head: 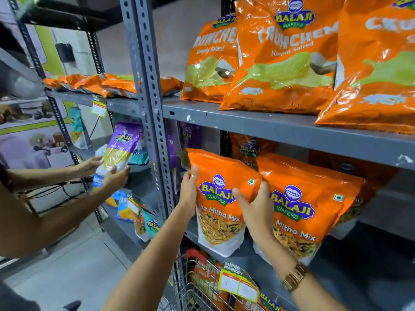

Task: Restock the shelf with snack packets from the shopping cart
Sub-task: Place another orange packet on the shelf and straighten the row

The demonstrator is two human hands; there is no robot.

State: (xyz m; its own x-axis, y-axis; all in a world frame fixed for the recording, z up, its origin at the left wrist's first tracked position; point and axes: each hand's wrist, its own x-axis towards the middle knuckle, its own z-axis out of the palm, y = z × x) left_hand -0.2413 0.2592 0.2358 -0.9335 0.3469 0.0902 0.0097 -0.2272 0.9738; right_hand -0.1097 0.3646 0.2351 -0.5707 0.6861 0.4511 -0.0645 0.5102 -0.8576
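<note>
Both hands, left hand [189,189] and right hand [256,204], fingers clamped on the Mitha Mix packet [221,198] at centre frame, seating it on the middle shelf [258,261]; next, likely release and reach for the shopping cart [197,286].

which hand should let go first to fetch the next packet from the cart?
Left, probably. The left hand only steadies the left edge of the orange Mitha Mix packet and sits nearer the wire shopping cart below. The right hand grips the packet's right side, wedged against the neighbouring orange packet.

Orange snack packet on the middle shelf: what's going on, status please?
Left hand and right hand both gripping the Mitha Mix packet, upright on the middle shelf. Second packet touching alongside. Cart below, stocked. Nothing blocking.
</note>
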